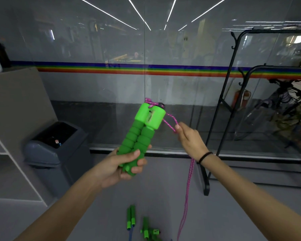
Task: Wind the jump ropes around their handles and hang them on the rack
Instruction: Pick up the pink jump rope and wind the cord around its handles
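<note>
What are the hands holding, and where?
Left hand grips the green handles at their lower ends; right hand pinches the pink rope near their tops.

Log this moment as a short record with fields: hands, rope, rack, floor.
left hand: grips the two green handles together near their lower ends
right hand: pinches the pink rope beside the handle caps
pink rope: runs from the caps through the right hand, then hangs toward the floor; none round the grips
rack: black, stands to the right
floor: two more green-handled jump ropes lie below the hands
</note>
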A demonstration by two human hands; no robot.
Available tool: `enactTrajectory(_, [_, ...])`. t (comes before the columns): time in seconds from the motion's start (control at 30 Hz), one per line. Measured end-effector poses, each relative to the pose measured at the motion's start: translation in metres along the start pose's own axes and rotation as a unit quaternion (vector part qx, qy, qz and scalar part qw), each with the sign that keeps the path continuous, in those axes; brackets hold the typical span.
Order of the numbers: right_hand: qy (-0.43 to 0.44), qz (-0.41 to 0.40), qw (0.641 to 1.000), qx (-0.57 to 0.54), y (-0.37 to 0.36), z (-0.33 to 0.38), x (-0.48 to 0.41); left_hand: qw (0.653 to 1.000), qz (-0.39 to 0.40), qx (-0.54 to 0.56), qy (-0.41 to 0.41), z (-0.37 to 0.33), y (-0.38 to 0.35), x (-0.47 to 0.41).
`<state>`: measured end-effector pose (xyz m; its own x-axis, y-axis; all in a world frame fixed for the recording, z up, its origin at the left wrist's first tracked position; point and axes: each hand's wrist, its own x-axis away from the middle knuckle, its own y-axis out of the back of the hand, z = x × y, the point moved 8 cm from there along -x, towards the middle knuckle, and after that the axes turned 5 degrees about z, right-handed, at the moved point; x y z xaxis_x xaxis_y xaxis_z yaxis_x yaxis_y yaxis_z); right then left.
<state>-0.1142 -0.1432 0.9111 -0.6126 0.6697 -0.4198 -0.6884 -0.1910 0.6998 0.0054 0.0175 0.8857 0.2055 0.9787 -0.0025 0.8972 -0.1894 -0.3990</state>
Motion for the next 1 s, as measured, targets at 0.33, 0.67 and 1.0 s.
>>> enactTrajectory(0.33, [-0.051,0.148,0.976,-0.153,-0.005,-0.044,0.024,0.998,-0.029,-0.047,-0.017,-0.046,0.033,0.018])
enactTrajectory(0.67, [0.048,0.163,0.967,0.191,-0.024,0.023,0.037,0.956,-0.167,-0.235,-0.046,-0.060,0.018,-0.007])
enactTrajectory(1.0, [0.192,0.218,0.942,0.167,0.006,0.099,0.025,0.622,-0.105,-0.772,0.076,-0.029,0.004,-0.018])
